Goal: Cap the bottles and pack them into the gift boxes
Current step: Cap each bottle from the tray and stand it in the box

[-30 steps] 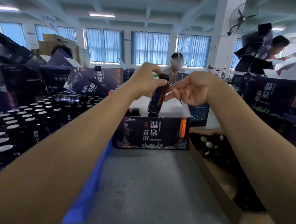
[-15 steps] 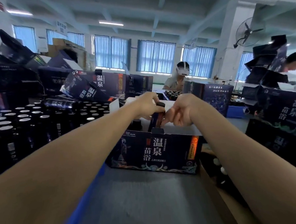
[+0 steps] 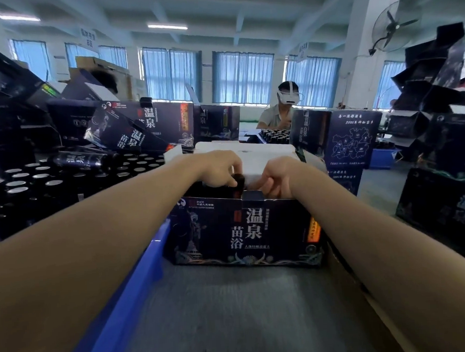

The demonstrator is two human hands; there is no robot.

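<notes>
Left hand (image 3: 220,171) grips the bottle (image 3: 238,181) by its top, mostly sunk inside the gift box (image 3: 245,229) — the packing step. Right hand (image 3: 277,176) curls beside it — whether it holds anything, I cannot tell. Next: seat the bottle upright, then release.

Left hand (image 3: 220,171): bare.
Right hand (image 3: 276,177): bare.
Left forearm (image 3: 121,235): bare from the wrist just behind the grip back to the picture's edge, smooth.
Right forearm (image 3: 364,236): bare likewise, from behind the grip to the edge.
</notes>
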